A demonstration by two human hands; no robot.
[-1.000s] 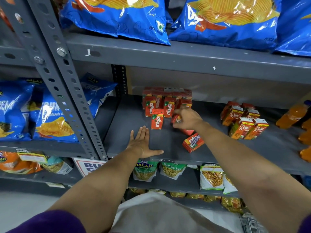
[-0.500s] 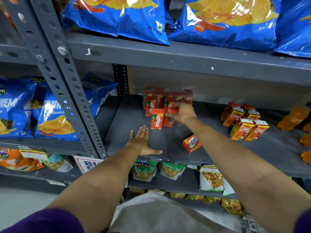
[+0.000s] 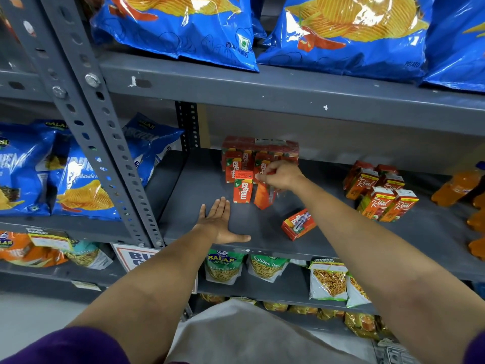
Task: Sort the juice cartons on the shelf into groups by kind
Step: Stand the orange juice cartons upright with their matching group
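Several red-orange Maaza cartons (image 3: 237,164) stand grouped at the back of the grey shelf (image 3: 262,232), with one Maaza carton (image 3: 242,190) in front. My right hand (image 3: 282,176) pinches the top of another red carton (image 3: 263,197), tilted, right beside that front one. A single carton (image 3: 299,224) lies on its side nearer the shelf's front edge. Several orange Real cartons (image 3: 380,191) stand in a group to the right. My left hand (image 3: 220,223) rests flat and open on the shelf near the front edge.
Orange juice bottles (image 3: 458,186) stand at the far right of the shelf. Blue chip bags (image 3: 181,24) hang over the shelf above. A slotted grey upright (image 3: 105,143) bounds the left side. Snack pouches (image 3: 223,266) fill the shelf below.
My right hand carried a red carton left from the middle of the shelf to the Maaza group and now holds it tilted beside the front carton. The left hand stayed put.
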